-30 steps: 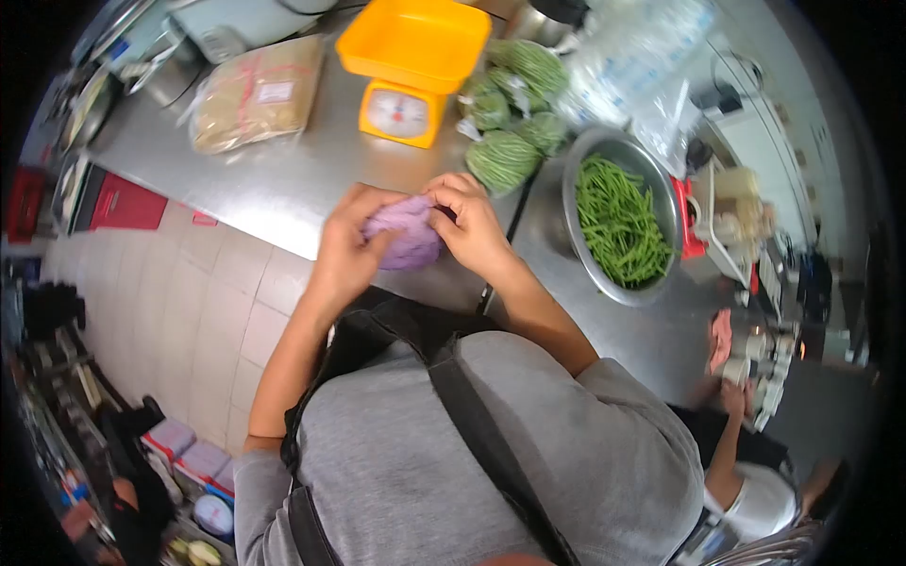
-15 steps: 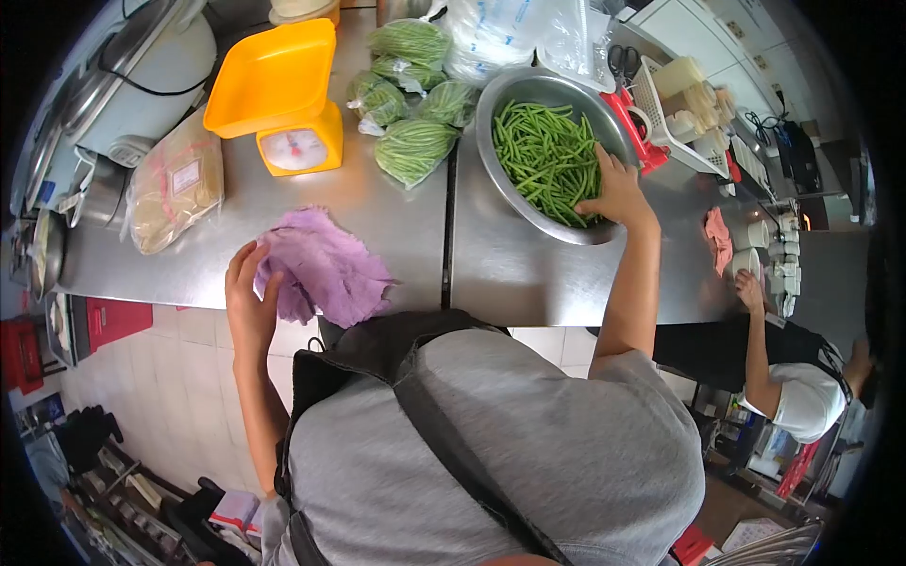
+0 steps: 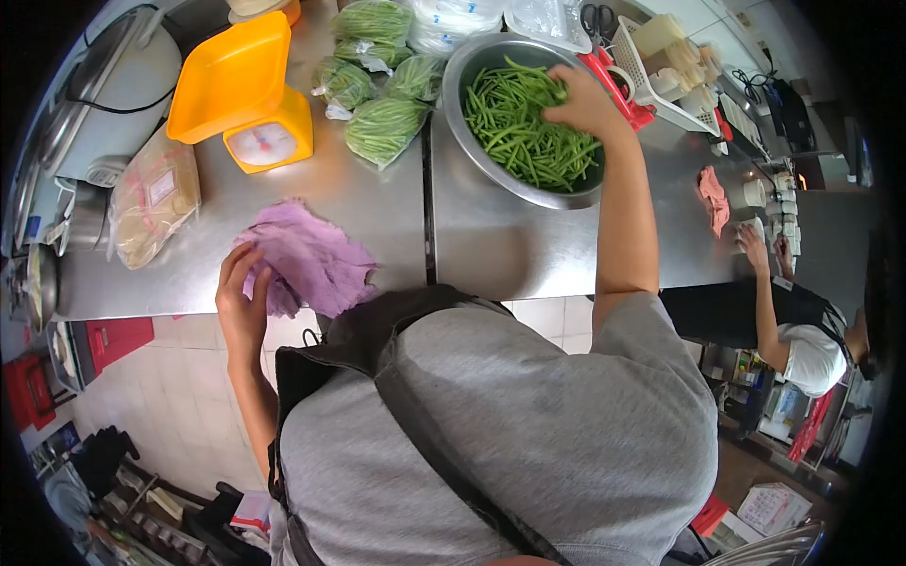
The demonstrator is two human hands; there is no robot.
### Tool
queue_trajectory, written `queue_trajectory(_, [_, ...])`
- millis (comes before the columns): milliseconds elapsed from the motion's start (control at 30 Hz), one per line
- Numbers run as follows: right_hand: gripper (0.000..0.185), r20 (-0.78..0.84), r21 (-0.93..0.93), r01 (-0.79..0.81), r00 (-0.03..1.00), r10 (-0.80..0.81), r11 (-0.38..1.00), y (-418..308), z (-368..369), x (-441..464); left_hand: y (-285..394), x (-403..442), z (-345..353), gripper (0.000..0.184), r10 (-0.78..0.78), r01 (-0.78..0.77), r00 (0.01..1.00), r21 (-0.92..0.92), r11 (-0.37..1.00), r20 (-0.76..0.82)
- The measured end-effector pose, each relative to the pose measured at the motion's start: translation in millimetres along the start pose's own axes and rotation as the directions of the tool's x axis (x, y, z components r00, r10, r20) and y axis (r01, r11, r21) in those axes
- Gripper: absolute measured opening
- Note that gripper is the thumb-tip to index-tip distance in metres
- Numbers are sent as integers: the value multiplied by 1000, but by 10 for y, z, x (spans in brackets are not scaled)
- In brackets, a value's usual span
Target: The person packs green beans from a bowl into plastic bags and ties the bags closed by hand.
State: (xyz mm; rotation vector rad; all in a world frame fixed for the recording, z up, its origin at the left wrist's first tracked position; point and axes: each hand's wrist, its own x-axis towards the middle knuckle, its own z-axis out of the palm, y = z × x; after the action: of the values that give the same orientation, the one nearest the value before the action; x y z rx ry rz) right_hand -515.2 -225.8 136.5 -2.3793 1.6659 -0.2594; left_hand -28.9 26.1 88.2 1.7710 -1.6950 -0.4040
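Note:
A large steel bowl (image 3: 469, 156) holds a pile of cut green beans (image 3: 514, 123). My right hand (image 3: 590, 104) reaches over its right rim, with fingers and thumb curled around some beans at the top right of the pile; the fingertips are partly hidden. At the counter's front edge, my left hand (image 3: 243, 288) is beside a crumpled purple cloth (image 3: 311, 255). Its fingers are bent but apart, the tips at the cloth's left edge, and nothing is gripped. Knotted clear bags of green beans (image 3: 385, 130) lie left of the bowl.
A yellow scale (image 3: 269, 132) with a tray stands at the back left, near a bag of brown contents (image 3: 156, 208). Behind the bowl are scissors (image 3: 597, 21) and a white basket (image 3: 670, 90). A pink cloth (image 3: 713, 200) lies rightward, near a co-worker's hand (image 3: 752, 247).
My right hand has moved from the bowl's lower right side up to the far right of the beans, and its fingers have curled in. My left hand stays by the cloth. The view has shifted slightly.

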Motion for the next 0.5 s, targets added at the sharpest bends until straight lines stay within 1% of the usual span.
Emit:
queue_trajectory(67, [65,-106,155,186,980,-171,970,-93,-52,30,78,28,-27,26,4,-4,1000,4,1000,12])
queue_trajectory(167, [56,-326,152,187,936,-129,970,-214,-446,-255,114,53,-68,24,15,-15,1000,-6,1000,1])
queue_trajectory(200, [53,-317,333,62,947,50,941,-182,-532,-419,104,35,-74,24,17,-17,1000,-14,1000,-6])
queue_trajectory(233, [50,-275,502,-60,935,225,863,-98,-629,-615,81,17,-78,23,4,-5,1000,-12,1000,-8])
queue_trajectory(267, [46,-205,649,-169,900,384,742,41,-720,-774,50,-4,-82,23,-9,9,1000,-11,1000,-13])
queue_trajectory(300, [41,-337,392,-216,871,358,894,382,-633,-953,25,-23,-82,22,-24,24,1000,-11,1000,-19])
queue_trajectory(333, [36,-453,100,-273,844,288,957,712,-405,-1130,9,-41,-80,21,-31,31,999,-3,1000,-13])
queue_trajectory(367, [35,-123,-56,-400,912,391,915,807,-218,-1287,-9,-49,-78,21,-36,36,999,-7,999,-1])
queue_trajectory(400, [35,200,-246,-452,842,501,858,849,-24,-1468,-26,-53,-74,22,-42,42,999,-12,999,7])
queue_trajectory(433, [50,236,-53,-503,833,500,863,764,287,-1594,-30,-63,-66,22,-49,49,999,-14,999,13])
queue_trajectory(467, [49,101,224,-435,900,424,872,471,536,-1665,-16,-57,-57,22,-35,35,999,-9,999,31])
queue_trajectory(500, [48,-56,474,-300,928,368,828,211,754,-1649,5,-29,-52,22,-24,24,999,-3,1000,48])
